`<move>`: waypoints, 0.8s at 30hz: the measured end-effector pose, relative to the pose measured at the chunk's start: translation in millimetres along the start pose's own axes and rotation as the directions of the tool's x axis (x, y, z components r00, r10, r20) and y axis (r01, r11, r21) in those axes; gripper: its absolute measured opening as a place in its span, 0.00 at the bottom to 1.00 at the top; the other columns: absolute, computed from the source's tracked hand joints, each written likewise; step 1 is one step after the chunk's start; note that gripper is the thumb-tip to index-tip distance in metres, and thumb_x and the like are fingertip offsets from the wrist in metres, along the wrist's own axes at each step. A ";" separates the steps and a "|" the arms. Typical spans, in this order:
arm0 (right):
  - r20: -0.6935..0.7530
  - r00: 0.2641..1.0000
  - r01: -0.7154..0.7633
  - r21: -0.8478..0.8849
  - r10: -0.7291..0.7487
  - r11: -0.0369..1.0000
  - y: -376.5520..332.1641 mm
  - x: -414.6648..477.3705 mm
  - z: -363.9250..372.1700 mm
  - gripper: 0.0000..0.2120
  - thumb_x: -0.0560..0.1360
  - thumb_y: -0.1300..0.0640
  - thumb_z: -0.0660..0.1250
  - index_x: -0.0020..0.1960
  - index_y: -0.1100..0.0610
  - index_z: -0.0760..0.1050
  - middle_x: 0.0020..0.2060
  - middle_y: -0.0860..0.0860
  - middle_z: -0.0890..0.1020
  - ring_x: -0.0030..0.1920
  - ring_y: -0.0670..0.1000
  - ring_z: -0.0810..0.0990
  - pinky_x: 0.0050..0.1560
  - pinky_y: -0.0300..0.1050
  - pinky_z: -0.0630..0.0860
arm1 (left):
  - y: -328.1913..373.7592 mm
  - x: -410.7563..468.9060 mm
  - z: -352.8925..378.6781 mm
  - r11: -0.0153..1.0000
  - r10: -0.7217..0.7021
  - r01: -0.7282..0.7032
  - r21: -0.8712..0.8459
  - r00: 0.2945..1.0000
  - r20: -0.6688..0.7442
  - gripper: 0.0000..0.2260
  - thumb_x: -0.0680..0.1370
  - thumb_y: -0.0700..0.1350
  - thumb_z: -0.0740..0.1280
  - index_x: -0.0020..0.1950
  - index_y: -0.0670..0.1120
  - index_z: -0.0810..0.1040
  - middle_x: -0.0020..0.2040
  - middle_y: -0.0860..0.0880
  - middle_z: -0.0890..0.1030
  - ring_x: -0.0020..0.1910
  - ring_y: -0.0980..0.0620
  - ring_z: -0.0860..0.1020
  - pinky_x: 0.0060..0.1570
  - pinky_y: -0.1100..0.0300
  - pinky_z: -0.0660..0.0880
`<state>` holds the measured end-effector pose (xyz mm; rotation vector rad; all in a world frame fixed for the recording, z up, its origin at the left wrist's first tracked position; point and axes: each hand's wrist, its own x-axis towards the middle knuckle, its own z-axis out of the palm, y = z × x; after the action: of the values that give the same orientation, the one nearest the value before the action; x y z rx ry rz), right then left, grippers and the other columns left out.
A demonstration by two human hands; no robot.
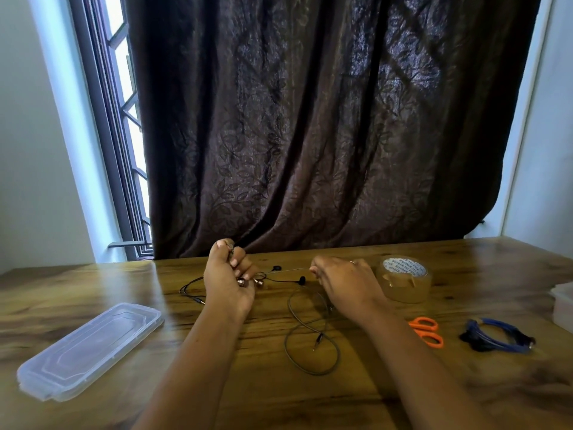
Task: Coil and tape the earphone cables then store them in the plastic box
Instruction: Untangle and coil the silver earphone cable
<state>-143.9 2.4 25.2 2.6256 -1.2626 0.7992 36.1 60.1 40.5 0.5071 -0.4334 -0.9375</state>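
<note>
Thin grey earphone cable: light, limp, tangle-prone; slack loops lie at lower centre on the wooden desk; left grip curled round the coppery earbud end; right grip pinching the taut run; hold near the buds. Clear plastic box, right edge, contents hidden; clear lid lower left.

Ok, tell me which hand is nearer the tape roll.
Right. The right hand sits just beside the tape roll, pinching the cable; the left hand grips the earbuds farther off, past the right hand.
</note>
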 end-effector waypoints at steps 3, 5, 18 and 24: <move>-0.002 1.000 -0.019 0.003 0.019 1.000 6.7 -1.2 -0.7 0.10 0.82 0.51 0.51 0.53 0.48 0.70 0.46 0.45 0.80 0.45 0.46 0.77 0.54 0.47 0.67 | 12.5 7.5 -6.8 0.997 0.061 -0.062 -0.036 0.998 -0.027 0.14 0.82 0.44 0.53 0.36 0.48 0.66 0.22 0.54 0.62 0.19 0.59 0.58 0.17 0.66 0.57; -0.003 1.000 -0.031 0.021 0.031 0.999 11.0 -1.6 -0.1 0.10 0.82 0.50 0.50 0.52 0.48 0.70 0.43 0.44 0.79 0.42 0.45 0.76 0.53 0.47 0.69 | 18.5 11.4 -12.1 0.995 0.101 -0.102 -0.010 0.994 -0.045 0.14 0.82 0.44 0.53 0.36 0.48 0.65 0.22 0.54 0.62 0.19 0.59 0.58 0.17 0.66 0.57; -0.044 0.991 -0.080 0.563 0.127 0.822 6.5 4.1 14.8 0.11 0.82 0.57 0.55 0.43 0.48 0.70 0.33 0.46 0.77 0.33 0.42 0.78 0.34 0.32 0.70 | -33.8 -14.3 -3.0 0.317 -0.293 -0.170 0.933 0.918 0.267 0.12 0.80 0.42 0.60 0.59 0.58 0.72 0.42 0.49 0.82 0.34 0.51 0.75 0.32 0.62 0.71; -0.157 0.987 0.113 0.489 -0.040 0.865 -2.4 7.5 13.7 0.07 0.79 0.61 0.61 0.47 0.54 0.77 0.41 0.47 0.78 0.43 0.44 0.75 0.41 0.30 0.67 | -39.3 -20.5 4.7 0.363 -0.248 -0.222 0.905 0.913 0.324 0.12 0.79 0.50 0.63 0.44 0.43 0.79 0.35 0.49 0.75 0.35 0.52 0.72 0.36 0.58 0.68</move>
<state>-132.6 -5.6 17.6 2.9021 -1.0092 1.4375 -2.6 57.0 18.6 1.3957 -1.4258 -0.7177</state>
